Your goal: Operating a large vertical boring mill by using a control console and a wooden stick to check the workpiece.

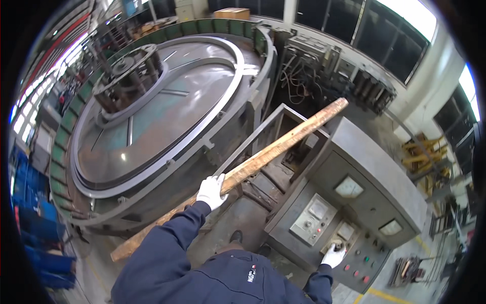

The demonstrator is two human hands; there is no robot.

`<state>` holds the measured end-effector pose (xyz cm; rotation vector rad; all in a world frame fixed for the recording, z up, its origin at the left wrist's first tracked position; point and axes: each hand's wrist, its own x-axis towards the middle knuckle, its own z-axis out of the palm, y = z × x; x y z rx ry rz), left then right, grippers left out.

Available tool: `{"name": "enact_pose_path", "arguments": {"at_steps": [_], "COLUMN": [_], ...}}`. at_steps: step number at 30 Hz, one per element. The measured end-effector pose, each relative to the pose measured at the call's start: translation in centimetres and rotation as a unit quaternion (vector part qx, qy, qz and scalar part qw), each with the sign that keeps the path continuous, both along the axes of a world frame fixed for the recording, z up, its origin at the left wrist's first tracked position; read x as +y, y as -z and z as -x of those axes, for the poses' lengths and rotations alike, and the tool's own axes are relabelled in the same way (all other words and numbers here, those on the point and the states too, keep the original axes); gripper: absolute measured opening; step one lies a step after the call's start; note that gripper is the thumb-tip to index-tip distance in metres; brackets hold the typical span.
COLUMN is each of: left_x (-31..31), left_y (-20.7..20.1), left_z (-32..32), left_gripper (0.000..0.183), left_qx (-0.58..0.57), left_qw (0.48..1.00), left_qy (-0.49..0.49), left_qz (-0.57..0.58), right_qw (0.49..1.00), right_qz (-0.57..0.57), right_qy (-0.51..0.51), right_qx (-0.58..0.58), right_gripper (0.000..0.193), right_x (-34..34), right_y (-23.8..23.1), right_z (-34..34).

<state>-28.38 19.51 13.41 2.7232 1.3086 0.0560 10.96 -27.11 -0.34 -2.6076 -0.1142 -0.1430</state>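
Observation:
My left hand point(211, 192), in a white glove, is closed over a long wooden beam point(276, 148). The beam slants from the lower left up to the far right, and its far end passes over the corner of a grey control cabinet point(377, 162). At the cabinet's sloped panel my right hand point(333, 256), gloved in white too, has its fingers closed around a dark knob point(339, 245). Most of that knob is covered by the fingers. Red and green push buttons point(356, 273) sit just right of it.
A large round machine table point(152, 137) with a green-lined rim fills the left side, bearing a metal ring point(234, 96) and a central fixture point(126, 71). A metal frame point(253, 137) stands between machine and cabinet. Blue bins point(40, 228) are at far left, yellow racks point(422, 157) at right.

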Motion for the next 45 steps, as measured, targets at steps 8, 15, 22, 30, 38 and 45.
{"name": "enact_pose_path", "arguments": {"at_steps": [8, 15, 22, 30, 38, 45], "left_x": [-0.4, -0.1, 0.0, 0.0, -0.1, -0.1], "left_y": [0.8, 1.0, 1.0, 0.8, 1.2, 1.0], "left_z": [0.5, 1.7, 2.5, 2.0, 2.0, 1.7], "left_gripper": [0.089, 0.087, 0.086, 0.086, 0.085, 0.083], "left_qx": [-0.004, -0.023, -0.029, -0.025, -0.035, -0.038], "left_qw": [1.0, 1.0, 0.999, 1.0, 0.999, 0.999], "left_qy": [0.004, 0.009, 0.004, 0.002, -0.002, -0.006], "left_qz": [0.007, 0.0, 0.016, 0.016, 0.007, 0.017], "right_qw": [1.0, 0.999, 0.998, 0.998, 0.999, 0.998], "right_qz": [0.01, 0.026, 0.041, 0.043, 0.043, 0.054], "right_qy": [-0.026, -0.041, -0.03, -0.022, -0.03, -0.023], "right_qx": [-0.014, -0.018, -0.033, -0.029, -0.016, -0.015], "right_gripper": [0.049, 0.045, 0.041, 0.042, 0.051, 0.049], "right_x": [-0.1, -0.5, 0.4, -0.3, -0.5, -0.7], "right_y": [-1.0, 0.6, 0.4, 1.0, 1.7, 1.5], "right_z": [-1.1, -2.3, -1.7, -1.8, -2.4, -2.3]}}
